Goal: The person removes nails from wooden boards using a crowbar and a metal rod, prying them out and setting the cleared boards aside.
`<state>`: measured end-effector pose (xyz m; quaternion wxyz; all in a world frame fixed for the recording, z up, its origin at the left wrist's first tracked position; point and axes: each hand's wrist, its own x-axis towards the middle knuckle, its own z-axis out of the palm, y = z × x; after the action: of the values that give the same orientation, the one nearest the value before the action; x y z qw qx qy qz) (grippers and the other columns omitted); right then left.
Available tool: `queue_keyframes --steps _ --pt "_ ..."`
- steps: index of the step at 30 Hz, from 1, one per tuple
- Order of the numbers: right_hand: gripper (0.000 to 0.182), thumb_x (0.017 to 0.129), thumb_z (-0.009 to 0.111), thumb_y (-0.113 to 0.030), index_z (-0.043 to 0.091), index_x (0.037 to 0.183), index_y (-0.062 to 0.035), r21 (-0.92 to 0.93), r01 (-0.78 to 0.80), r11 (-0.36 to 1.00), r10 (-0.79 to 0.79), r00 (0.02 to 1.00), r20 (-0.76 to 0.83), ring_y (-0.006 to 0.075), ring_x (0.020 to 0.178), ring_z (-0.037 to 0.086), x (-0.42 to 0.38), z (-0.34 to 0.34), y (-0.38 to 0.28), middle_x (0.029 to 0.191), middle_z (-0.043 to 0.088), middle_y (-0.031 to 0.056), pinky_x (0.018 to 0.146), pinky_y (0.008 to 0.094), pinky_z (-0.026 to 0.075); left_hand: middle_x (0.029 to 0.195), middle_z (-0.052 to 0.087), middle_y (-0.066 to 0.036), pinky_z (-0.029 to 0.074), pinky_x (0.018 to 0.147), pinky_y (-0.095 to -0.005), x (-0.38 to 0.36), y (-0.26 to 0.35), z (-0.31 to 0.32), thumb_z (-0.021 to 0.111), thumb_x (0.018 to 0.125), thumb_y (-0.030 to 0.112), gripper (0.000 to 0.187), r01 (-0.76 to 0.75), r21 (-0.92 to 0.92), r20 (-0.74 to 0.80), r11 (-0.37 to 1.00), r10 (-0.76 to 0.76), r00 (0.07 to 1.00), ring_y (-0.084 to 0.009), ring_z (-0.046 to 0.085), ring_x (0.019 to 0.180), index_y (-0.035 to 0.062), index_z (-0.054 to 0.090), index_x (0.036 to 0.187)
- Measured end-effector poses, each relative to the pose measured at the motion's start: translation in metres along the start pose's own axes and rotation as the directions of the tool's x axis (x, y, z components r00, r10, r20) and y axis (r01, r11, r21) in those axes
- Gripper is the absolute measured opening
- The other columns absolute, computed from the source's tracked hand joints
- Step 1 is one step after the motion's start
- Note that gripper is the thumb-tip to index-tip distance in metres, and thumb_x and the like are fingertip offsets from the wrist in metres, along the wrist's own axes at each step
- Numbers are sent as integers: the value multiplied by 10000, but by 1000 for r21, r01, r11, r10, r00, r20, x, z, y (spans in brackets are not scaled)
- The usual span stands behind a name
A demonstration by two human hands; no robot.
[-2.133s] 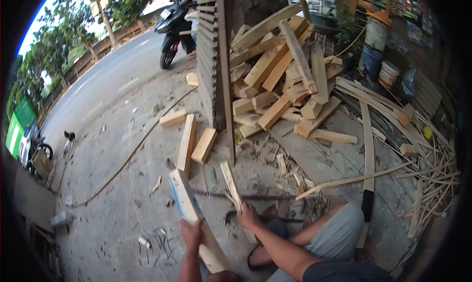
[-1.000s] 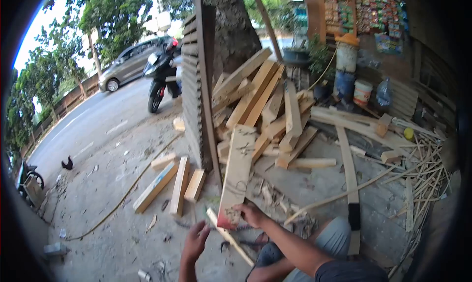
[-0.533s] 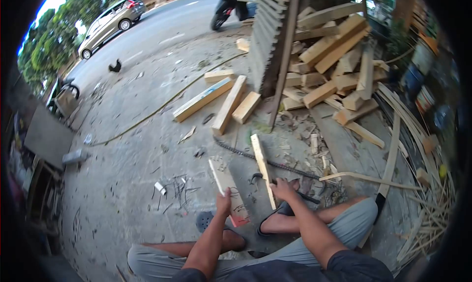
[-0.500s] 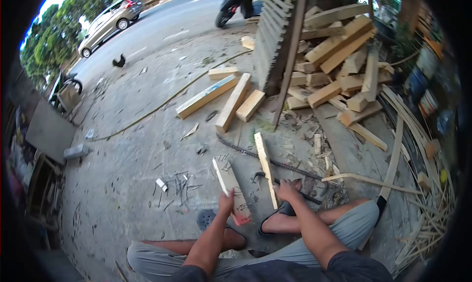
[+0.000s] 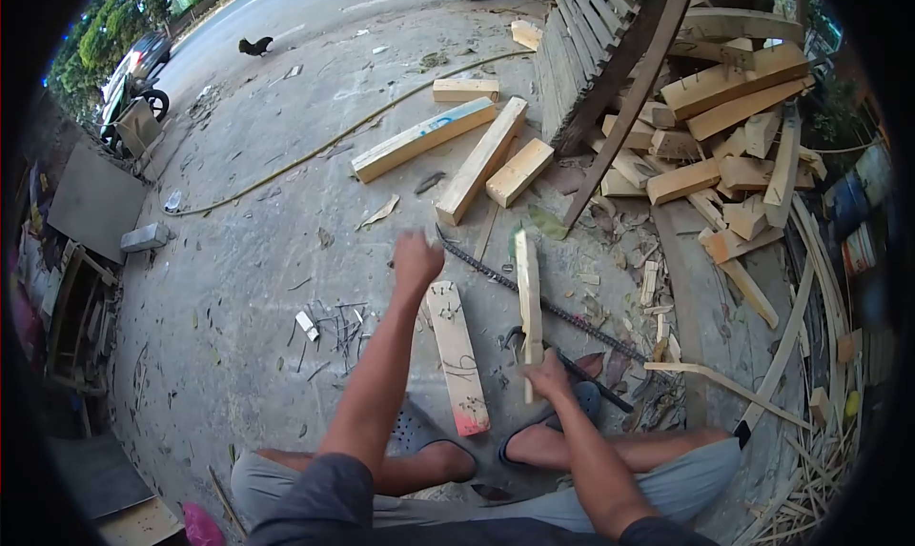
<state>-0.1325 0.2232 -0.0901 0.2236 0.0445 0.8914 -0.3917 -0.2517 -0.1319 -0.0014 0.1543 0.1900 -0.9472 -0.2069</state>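
Clock directions taken from the plank
Left hand (image 5: 419, 258): 11 o'clock, arm stretched forward, wrist bent, fingers curled fist-like; underside hidden, cannot tell if clamped on anything
Plank (image 5: 459, 360): one, flat on the ground between the feet, marked face up, red end at 6 o'clock, nails at 12
Stick (image 5: 528, 289): one, 2 o'clock, lengthwise
Right hand (image 5: 550, 374): 3 o'clock, low, elbow bent, fingers at the stick's near end; cannot tell if clamped on it
Black bar (image 5: 602, 391): one, 3 o'clock, running out past the right hand
Counts, left to right: white piece (image 5: 307, 326), one, 9 o'clock; loose blocks (image 5: 481, 160), four clustered at 12; woodpile (image 5: 734, 155), 2 o'clock, overlapping, uncountable
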Motion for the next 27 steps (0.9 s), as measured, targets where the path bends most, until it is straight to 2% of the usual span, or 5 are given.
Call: queue_keyframes --steps 7,9,12,17,27 --pt "656 706 846 -274 600 1256 -15 -576 -180 797 -255 765 -592 408 1162 607 42 -111 -5 1217 634 207 1017 505 468 1391 537 -275 468 1077 -474 124 35 80 837 776 508 919 74 170 251 983 -116 961 -419 528 1309 -79 465 1378" --pt "731 663 896 -334 610 1250 -6 -582 -195 789 24 957 -288 404 1226 586 39 -104 20 1280 624 216 1067 490 448 1408 535 -285 482 1081 -466 145 12 127 863 740 522 933 197 130 309 972 -228 923 -425 539 1320 -68 483 1354" --pt "841 627 930 -440 618 1253 26 -593 -190 782 373 905 203 412 1291 554 39 -89 12 1337 588 291 1123 484 424 1390 550 -304 519 1029 -479 156 -10 133 868 734 487 936 150 103 368 983 -178 913 -405 610 1239 -65 465 1374" --pt "872 707 877 -524 599 1307 46 -612 -153 776 249 966 73 455 1361 488 37 -58 34 1387 574 295 1099 469 459 1080 686 -73 539 886 -400 147 -24 42 781 845 349 502 656 -570 765 495 29 643 -179 661 993 71 624 1232" --pt "414 754 863 -286 780 1054 -12 -608 -60 792 322 887 331 291 1028 751 46 -154 73 1085 765 176 881 432 577 1107 646 -77 480 930 -316 -82 -77 -177 806 813 268 597 522 -531 728 667 44 684 -177 617 1045 -4 576 1293"
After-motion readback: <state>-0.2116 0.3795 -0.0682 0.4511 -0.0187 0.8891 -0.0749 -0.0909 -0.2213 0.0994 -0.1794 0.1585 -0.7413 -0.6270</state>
